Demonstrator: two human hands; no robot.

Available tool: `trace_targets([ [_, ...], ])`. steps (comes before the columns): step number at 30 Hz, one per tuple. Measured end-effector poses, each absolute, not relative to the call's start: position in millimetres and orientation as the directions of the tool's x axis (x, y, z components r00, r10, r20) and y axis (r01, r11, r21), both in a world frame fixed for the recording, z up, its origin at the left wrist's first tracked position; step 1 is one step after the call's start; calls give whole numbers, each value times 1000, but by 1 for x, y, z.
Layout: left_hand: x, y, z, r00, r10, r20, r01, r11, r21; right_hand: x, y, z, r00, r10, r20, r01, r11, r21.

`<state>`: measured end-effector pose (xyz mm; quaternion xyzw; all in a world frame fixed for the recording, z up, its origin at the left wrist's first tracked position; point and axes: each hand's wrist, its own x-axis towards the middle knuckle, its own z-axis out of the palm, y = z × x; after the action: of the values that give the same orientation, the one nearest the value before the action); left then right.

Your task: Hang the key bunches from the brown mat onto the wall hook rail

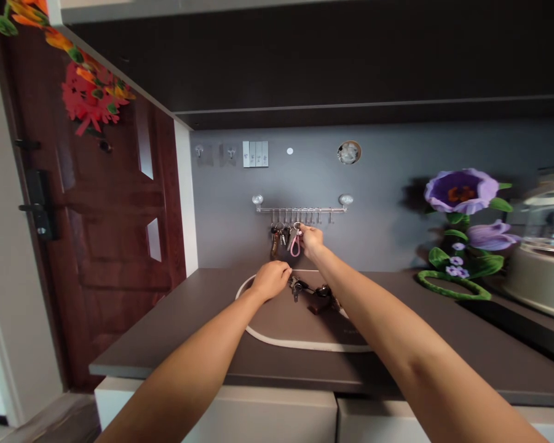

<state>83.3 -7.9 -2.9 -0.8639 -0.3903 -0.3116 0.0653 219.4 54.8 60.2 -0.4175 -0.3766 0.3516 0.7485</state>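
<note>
A metal rail with small hooks is fixed to the grey wall. Several sets of keys hang from its left half. My right hand is raised to the rail, its fingers pinched on a key ring with a pink strap, close beneath a hook. Lower down, my left hand is over the left part of a brown mat with a pale rim; its fingers are together, and what they hold, if anything, is hidden. More keys lie on the mat just right of it.
Purple knitted flowers with a green base stand at the right, beside a glass-topped appliance. A dark shelf overhangs the counter. At the left is a red-brown door.
</note>
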Motion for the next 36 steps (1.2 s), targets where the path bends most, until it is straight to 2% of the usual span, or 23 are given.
trace_targets([
  [7,83,-8,-2,520,630,577,723,-684,95,226,55,58,453,829,328,-158,437,-886],
  [12,82,-6,-3,527,624,577,712,-695,101,233,51,54,358,857,371,-117,436,-893],
  [18,81,-4,-5,542,595,593,676,-728,113,241,41,53,352,863,363,-72,411,-909],
  [27,77,-1,-4,619,562,548,563,-804,188,245,10,45,455,782,427,234,358,-904],
  [32,77,-2,-5,689,531,493,509,-839,193,246,-12,30,342,805,485,327,382,-865],
  [36,78,-1,-8,705,523,479,516,-842,159,250,-31,15,187,816,548,481,410,-775],
])
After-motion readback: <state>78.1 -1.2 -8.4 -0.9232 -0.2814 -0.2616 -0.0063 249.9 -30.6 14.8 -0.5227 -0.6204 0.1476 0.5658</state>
